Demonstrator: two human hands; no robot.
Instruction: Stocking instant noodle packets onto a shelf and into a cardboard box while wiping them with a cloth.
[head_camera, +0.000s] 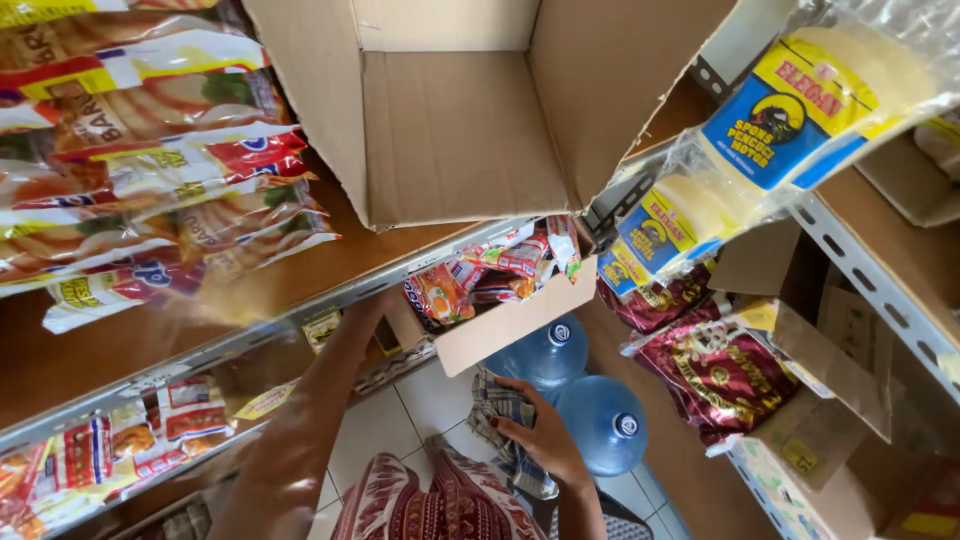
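Left arm rises from lower left, hand gripping the snack box at centre; right hand below holds a checked cloth.

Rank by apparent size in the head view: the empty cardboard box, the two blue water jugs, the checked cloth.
1. Empty cardboard box, by far the largest, though nearest the camera.
2. Water jugs and: alike, not ranked apart.
3. Checked cloth, partly hidden under the right hand, so unsure.
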